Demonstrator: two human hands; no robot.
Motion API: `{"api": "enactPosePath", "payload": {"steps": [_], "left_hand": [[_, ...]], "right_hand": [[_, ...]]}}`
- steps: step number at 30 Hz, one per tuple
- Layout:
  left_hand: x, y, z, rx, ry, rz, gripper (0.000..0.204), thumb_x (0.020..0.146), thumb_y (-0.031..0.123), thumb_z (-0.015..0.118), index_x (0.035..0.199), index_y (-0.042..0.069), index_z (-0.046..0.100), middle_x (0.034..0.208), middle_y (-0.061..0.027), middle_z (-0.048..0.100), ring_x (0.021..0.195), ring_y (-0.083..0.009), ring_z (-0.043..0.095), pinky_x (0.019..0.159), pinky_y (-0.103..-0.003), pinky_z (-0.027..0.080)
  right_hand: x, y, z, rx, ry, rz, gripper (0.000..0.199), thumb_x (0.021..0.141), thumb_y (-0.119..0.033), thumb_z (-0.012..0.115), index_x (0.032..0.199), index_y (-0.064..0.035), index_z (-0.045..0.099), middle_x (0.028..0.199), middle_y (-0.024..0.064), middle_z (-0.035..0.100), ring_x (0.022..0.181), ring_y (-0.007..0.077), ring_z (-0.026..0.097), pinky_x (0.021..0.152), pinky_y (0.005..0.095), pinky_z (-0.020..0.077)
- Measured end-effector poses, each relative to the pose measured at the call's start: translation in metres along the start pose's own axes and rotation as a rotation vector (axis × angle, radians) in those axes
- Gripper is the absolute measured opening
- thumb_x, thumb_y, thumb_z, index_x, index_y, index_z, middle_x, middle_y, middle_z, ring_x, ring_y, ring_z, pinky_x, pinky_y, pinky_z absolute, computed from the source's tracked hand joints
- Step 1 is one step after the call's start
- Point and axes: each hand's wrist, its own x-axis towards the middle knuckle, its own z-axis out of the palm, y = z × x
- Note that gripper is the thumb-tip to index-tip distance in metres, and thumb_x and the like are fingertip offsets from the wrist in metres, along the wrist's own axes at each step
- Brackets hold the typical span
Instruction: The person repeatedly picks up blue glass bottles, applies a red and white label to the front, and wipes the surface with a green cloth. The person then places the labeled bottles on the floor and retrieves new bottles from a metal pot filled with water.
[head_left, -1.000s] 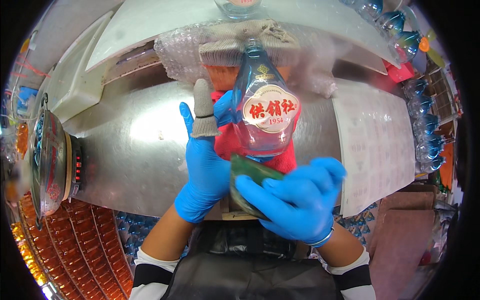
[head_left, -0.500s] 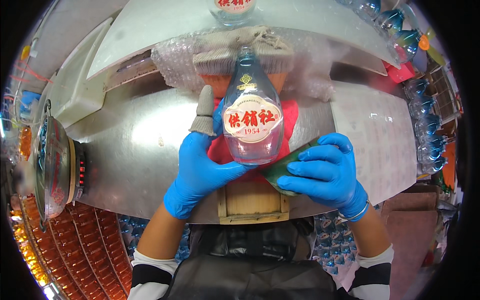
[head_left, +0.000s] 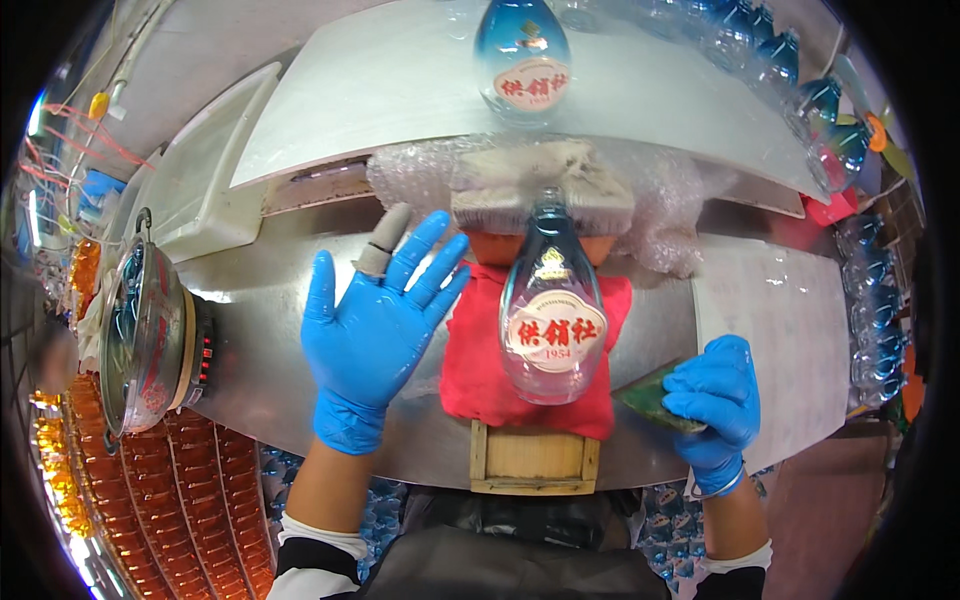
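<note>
A clear glass bottle (head_left: 553, 300) with a blue-tinted neck and a cream label lies on a folded red cloth (head_left: 470, 370), its neck pointing away from me against a brush-like block. My left hand (head_left: 370, 330), in a blue glove with a grey cloth sleeve on one finger, is raised left of the bottle, fingers spread, touching nothing. My right hand (head_left: 718, 405), also gloved in blue, grips a flat dark-green scraper-like piece (head_left: 655, 398) to the right of the cloth. The piece is clear of the bottle.
The bristly block (head_left: 540, 185) sits beyond the cloth, with bubble wrap (head_left: 665, 235) around it. Another blue bottle (head_left: 522, 70) is on the white board (head_left: 380, 70). A lidded pan (head_left: 140, 340) sits at left; a wooden frame (head_left: 535, 462) is nearest me. Several blue bottles (head_left: 872, 300) line the right.
My left hand has let go of the bottle and moved left, its fingers opening out. My right hand has drawn the green piece away from the bottle. The view has shifted.
</note>
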Motion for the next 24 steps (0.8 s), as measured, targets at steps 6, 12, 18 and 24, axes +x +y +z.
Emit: {"api": "enactPosePath", "payload": {"steps": [6,12,18,24], "left_hand": [[0.003,0.000,-0.008,0.476,0.221,0.032,0.049,0.095,0.024,0.039,0.137,0.001,0.028,0.085,-0.0072,0.055,0.063,-0.0112,0.049,0.060,-0.025,0.042],[0.001,-0.013,0.005,0.899,0.447,0.019,0.031,0.097,0.020,0.039,0.122,0.007,0.051,0.057,0.0061,0.031,0.049,-0.0028,0.028,0.043,-0.017,0.025],[0.020,-0.009,0.000,0.715,0.286,-0.334,0.036,0.089,0.026,0.053,0.111,-0.002,0.053,0.101,-0.0108,0.060,0.091,-0.0173,0.058,0.082,-0.031,0.046],[0.039,-0.025,0.043,0.962,0.127,-0.518,0.052,0.081,0.025,0.065,0.121,-0.003,0.047,0.113,-0.0097,0.056,0.102,-0.0164,0.053,0.091,-0.030,0.041]], "right_hand": [[0.006,-0.006,0.004,0.001,-0.101,-0.025,0.023,0.061,-0.010,0.070,0.081,-0.0217,0.069,0.087,-0.0063,0.064,0.075,0.0136,0.058,0.073,0.0333,0.0396],[0.015,-0.013,0.000,-0.063,-0.167,-0.059,0.028,0.062,-0.015,0.069,0.087,-0.0265,0.069,0.094,-0.0097,0.063,0.080,0.0109,0.055,0.076,0.0317,0.0395],[0.038,-0.020,0.007,-0.231,-0.169,-0.308,0.032,0.063,-0.018,0.070,0.093,-0.0279,0.068,0.097,-0.0098,0.061,0.082,0.0100,0.053,0.074,0.0280,0.0399],[0.046,-0.021,0.027,-0.122,-0.262,-0.460,0.032,0.064,-0.013,0.066,0.096,-0.0194,0.067,0.098,-0.0030,0.059,0.088,0.0141,0.058,0.074,0.0272,0.0457]]}}
